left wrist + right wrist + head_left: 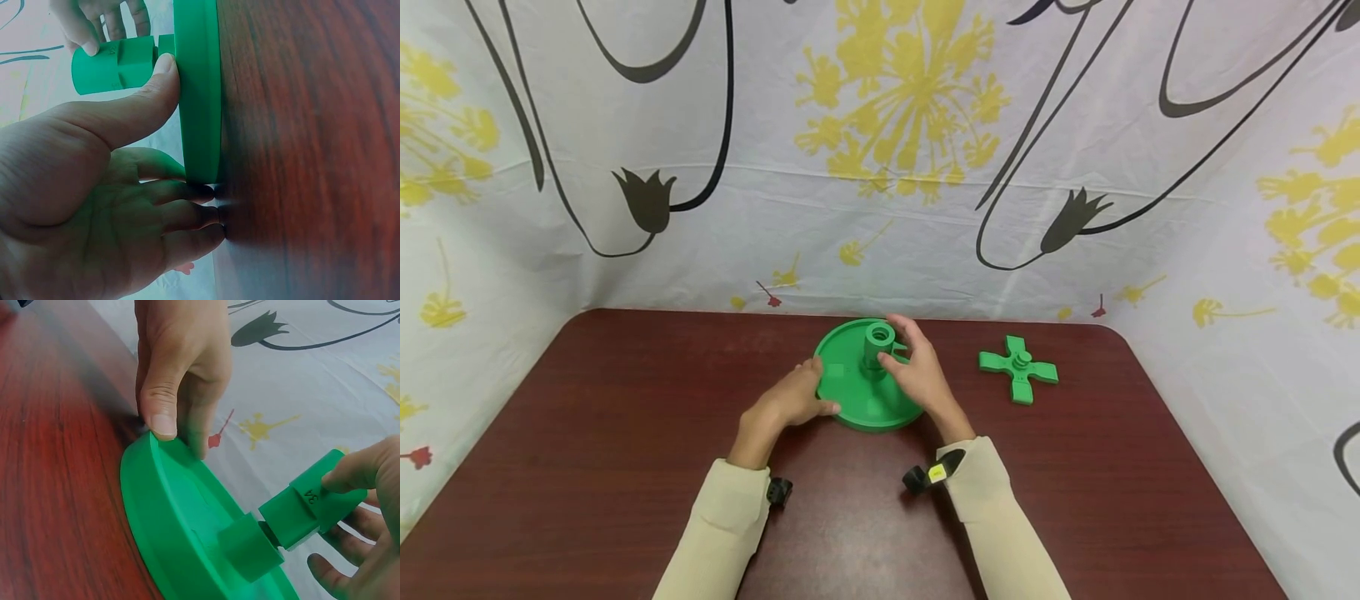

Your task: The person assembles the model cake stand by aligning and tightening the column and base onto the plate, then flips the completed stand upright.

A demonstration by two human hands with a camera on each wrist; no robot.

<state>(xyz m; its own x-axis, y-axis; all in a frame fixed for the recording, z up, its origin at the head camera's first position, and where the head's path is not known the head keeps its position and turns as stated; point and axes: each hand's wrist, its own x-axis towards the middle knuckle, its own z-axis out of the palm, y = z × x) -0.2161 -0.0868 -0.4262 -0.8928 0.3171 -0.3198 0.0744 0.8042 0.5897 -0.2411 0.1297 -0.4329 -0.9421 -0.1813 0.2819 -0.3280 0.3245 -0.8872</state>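
Observation:
A green round base (865,412) with a raised rim lies flat on the table. My left hand (790,396) holds its left edge, the thumb over the rim and the fingers along the outer side. From the middle of the base rises a short round post (250,547). Over that post my right hand (925,375) pinches a hollow green cylinder (312,497), its thumb on the side marked with small raised characters. A narrow dark gap shows between cylinder and post in the right wrist view. In the head view the cylinder's open top faces up.
A green cross-shaped piece (1018,367) with four flat arms and a central knob lies to the right of the base. The dark red wooden table (625,433) ends at a white patterned cloth (775,208) behind and at the sides.

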